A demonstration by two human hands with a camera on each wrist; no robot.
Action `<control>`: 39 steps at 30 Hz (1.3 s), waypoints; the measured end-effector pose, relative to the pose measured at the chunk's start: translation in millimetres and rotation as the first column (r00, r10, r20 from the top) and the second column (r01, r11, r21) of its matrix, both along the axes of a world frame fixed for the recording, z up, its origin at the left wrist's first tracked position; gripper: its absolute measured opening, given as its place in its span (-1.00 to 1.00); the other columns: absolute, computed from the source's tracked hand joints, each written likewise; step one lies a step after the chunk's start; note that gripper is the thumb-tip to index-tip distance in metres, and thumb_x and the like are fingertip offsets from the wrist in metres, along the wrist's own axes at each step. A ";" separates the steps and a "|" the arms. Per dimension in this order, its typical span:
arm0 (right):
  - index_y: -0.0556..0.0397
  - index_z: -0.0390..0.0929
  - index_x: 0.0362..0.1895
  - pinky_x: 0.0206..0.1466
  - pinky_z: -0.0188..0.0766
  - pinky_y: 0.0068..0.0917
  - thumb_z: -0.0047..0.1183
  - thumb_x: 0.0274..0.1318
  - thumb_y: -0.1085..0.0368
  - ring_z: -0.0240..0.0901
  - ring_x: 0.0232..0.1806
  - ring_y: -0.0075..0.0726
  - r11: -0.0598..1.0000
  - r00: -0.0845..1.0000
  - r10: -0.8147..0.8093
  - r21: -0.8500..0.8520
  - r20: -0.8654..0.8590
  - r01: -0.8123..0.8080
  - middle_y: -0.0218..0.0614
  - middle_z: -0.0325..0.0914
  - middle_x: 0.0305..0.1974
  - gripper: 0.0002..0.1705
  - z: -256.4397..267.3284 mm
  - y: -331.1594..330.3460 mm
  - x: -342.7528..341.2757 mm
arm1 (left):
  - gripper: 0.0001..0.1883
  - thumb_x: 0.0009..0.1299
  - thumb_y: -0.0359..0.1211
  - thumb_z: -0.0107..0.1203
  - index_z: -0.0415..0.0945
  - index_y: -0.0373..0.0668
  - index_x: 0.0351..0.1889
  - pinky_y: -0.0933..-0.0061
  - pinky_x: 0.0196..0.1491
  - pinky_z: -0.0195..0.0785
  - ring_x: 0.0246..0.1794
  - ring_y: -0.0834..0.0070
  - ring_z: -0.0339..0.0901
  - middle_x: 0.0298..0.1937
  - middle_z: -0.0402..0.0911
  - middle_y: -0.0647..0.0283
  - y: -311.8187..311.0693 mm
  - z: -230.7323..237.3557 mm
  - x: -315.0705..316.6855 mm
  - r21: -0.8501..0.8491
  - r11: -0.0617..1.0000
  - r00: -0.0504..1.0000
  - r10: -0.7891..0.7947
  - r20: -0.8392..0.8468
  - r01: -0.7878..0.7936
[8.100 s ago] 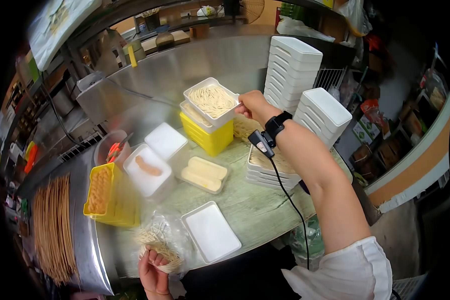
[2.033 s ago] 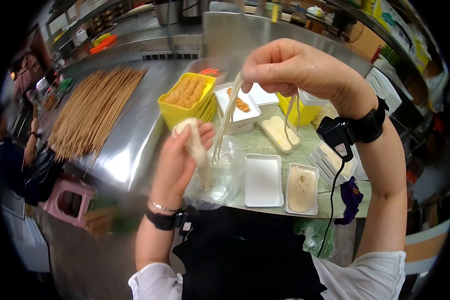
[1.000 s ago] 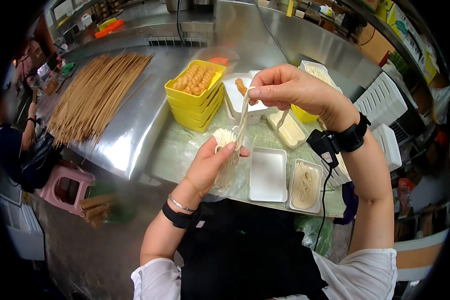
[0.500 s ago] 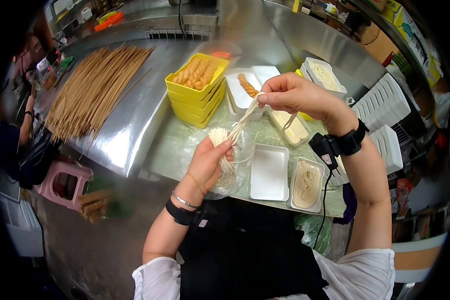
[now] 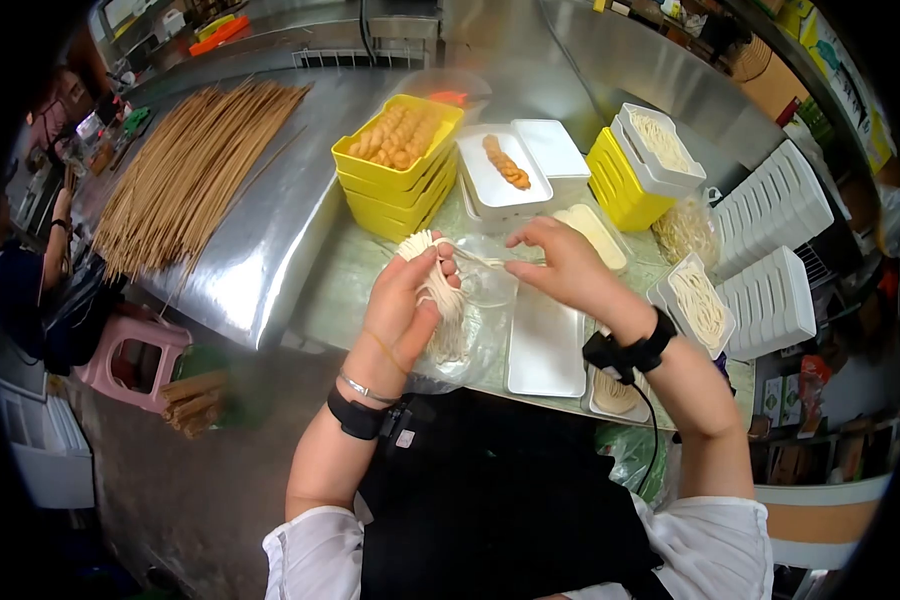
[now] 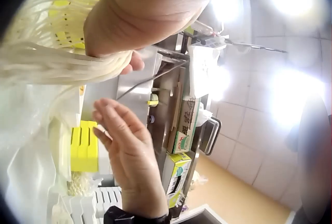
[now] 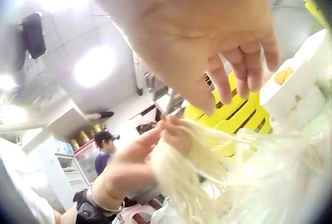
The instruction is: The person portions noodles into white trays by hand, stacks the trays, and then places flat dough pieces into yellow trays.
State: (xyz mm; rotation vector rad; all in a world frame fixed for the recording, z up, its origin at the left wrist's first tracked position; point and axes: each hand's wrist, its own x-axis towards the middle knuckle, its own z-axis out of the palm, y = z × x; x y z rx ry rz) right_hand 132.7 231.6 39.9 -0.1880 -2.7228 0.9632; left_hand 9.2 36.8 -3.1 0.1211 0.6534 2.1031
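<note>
My left hand (image 5: 398,305) grips a bundle of pale noodle strands (image 5: 446,298), which hang below the fingers over a clear plastic bag (image 5: 485,345). A few strands stick out sideways from the top of the bundle toward my right hand (image 5: 567,268). That hand is just to the right, fingers apart and thumb tip near the strand ends. In the right wrist view its fingers (image 7: 223,81) hang relaxed with nothing between them. A shallow white tray (image 5: 547,365) lies below the right hand. Beside it, a tray of noodles (image 5: 613,396) is partly hidden by the right wrist.
Yellow trays (image 5: 390,212) of twisted dough stand stacked at the back. A braided dough twist (image 5: 507,165) lies on a white tray. Noodle trays and white tray stacks (image 5: 775,205) line the right. Thin sticks (image 5: 200,180) cover the steel counter; another person is at far left.
Earlier the right hand pinched strands drawn up from the bundle; now it has lowered, spread its fingers and let go. The left hand has risen slightly, still gripping the noodles.
</note>
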 end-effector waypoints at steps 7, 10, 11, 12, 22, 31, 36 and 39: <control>0.00 0.60 -0.30 -0.16 0.45 -0.24 0.29 -0.02 0.26 0.47 -0.19 -0.09 0.984 0.955 0.090 0.171 -0.281 -0.043 -0.25 0.49 -0.30 -0.81 4.8 -72.2 -4.7 | -0.71 0.60 -0.24 -0.14 0.38 -0.19 0.13 0.36 0.04 0.42 -0.11 0.40 0.50 -0.08 0.55 0.21 7.9 -4.8 13.0 0.000 0.999 0.993 -0.039 0.111 0.039; -0.03 0.60 -0.32 -0.16 0.45 -0.26 0.30 -0.02 0.25 0.46 -0.16 -0.08 0.966 0.958 0.093 0.257 -0.271 -0.021 -0.30 0.47 -0.29 -0.82 -2.3 -78.6 -8.0 | -0.61 0.63 -0.17 -0.22 0.38 -0.24 0.20 0.29 0.29 0.31 0.15 0.37 0.51 0.12 0.55 0.16 7.2 -19.8 14.4 0.114 0.992 0.998 -0.054 0.013 0.052; -0.03 0.60 -0.32 -0.17 0.45 -0.28 0.30 -0.02 0.26 0.47 -0.17 -0.10 0.965 0.957 0.093 0.261 -0.274 -0.019 -0.30 0.48 -0.29 -0.82 -3.4 -78.6 -8.0 | -0.62 0.63 -0.16 -0.21 0.37 -0.23 0.19 0.29 0.27 0.31 0.13 0.37 0.50 0.10 0.55 0.17 5.8 -15.3 17.2 0.074 0.996 0.999 -0.040 -0.003 0.040; -0.02 0.59 -0.32 -0.18 0.46 -0.30 0.29 -0.01 0.27 0.49 -0.19 -0.12 0.964 0.956 0.092 0.266 -0.279 -0.015 -0.31 0.49 -0.30 -0.82 -3.8 -78.4 -8.0 | -0.62 0.63 -0.15 -0.21 0.37 -0.23 0.19 0.29 0.25 0.32 0.10 0.38 0.49 0.07 0.54 0.18 4.8 -8.4 20.8 0.033 0.999 0.999 -0.028 -0.021 0.028; 0.15 0.56 -0.27 -0.26 0.42 -0.66 0.17 0.20 0.36 0.47 -0.36 -0.67 0.871 0.987 0.112 -0.490 0.117 -0.040 -0.49 0.56 -0.47 -0.89 17.9 -40.7 -16.9 | -0.64 0.59 -0.17 -0.09 0.43 -0.24 0.15 0.42 0.10 0.36 -0.04 0.51 0.50 -0.02 0.57 0.28 -13.7 4.7 15.5 -0.173 0.977 0.896 -0.183 -0.405 0.121; 0.08 0.55 -0.25 -0.44 0.30 -0.69 0.13 0.27 0.28 0.49 -0.47 -0.68 0.672 0.997 0.040 -0.737 -0.063 -0.074 -0.50 0.58 -0.47 -0.86 31.8 -44.7 -24.7 | -0.67 0.44 -0.39 0.17 0.46 -0.22 0.14 0.50 0.10 0.35 -0.04 0.63 0.51 -0.07 0.61 0.36 -13.8 10.2 20.2 -0.305 0.951 0.798 -0.225 -0.559 0.055; 0.09 0.55 -0.23 -0.43 0.34 -0.66 0.16 0.24 0.24 0.49 -0.47 -0.63 0.870 0.989 -0.070 -0.494 -0.131 -0.004 -0.48 0.58 -0.46 -0.83 35.2 -25.0 -39.9 | -0.71 0.46 -0.39 0.14 0.49 -0.24 0.11 0.55 0.10 0.31 -0.10 0.64 0.53 -0.15 0.64 0.37 -18.7 9.2 14.6 -0.443 0.896 0.745 -0.275 -0.607 -0.031; 0.14 0.57 -0.23 -0.32 0.45 -0.59 0.16 0.22 0.25 0.49 -0.41 -0.58 0.946 0.985 -0.130 -0.312 -0.111 0.090 -0.43 0.57 -0.42 -0.80 8.9 -13.8 -35.4 | -0.72 0.51 -0.36 0.08 0.48 -0.26 0.11 0.52 0.04 0.35 -0.16 0.61 0.55 -0.20 0.64 0.38 -21.5 12.6 5.5 -0.487 0.862 0.648 -0.290 -0.704 -0.144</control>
